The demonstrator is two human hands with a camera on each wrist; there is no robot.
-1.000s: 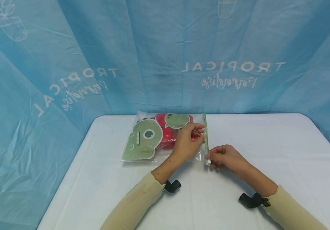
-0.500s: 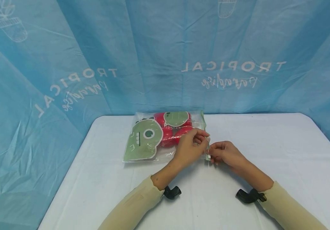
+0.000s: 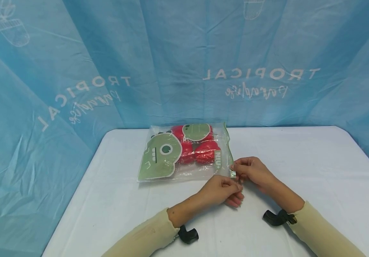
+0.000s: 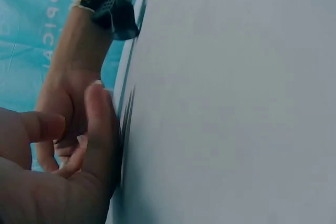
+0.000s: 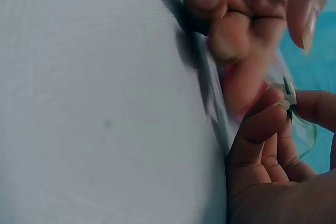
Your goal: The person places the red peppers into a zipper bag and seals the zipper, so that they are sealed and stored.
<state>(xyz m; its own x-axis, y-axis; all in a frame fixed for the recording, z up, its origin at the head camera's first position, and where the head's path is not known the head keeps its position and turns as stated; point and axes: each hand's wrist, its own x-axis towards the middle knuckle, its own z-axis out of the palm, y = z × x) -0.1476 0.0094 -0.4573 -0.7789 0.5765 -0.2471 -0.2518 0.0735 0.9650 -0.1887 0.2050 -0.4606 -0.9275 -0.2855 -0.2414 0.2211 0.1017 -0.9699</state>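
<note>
A clear zip bag with a green dinosaur print lies near the table's far edge in the head view. Through its plastic show shiny red rounded things. My right hand pinches the near end of the bag's green zip edge. In the right wrist view, its thumb and fingertips hold a small white piece on the green strip. My left hand is just in front of that corner, off the bag, fingers loosely bent. The left wrist view shows its thumb and finger apart, holding nothing.
A white cloth covers the table. Blue printed fabric hangs behind it and on the left. Each wrist carries a black camera mount, one by the left sleeve and one by the right sleeve.
My left hand has slid along the zip edge toward the near corner and come off the bag. The right hand moved slightly away from me, still pinching the corner. The red contents are more exposed.
</note>
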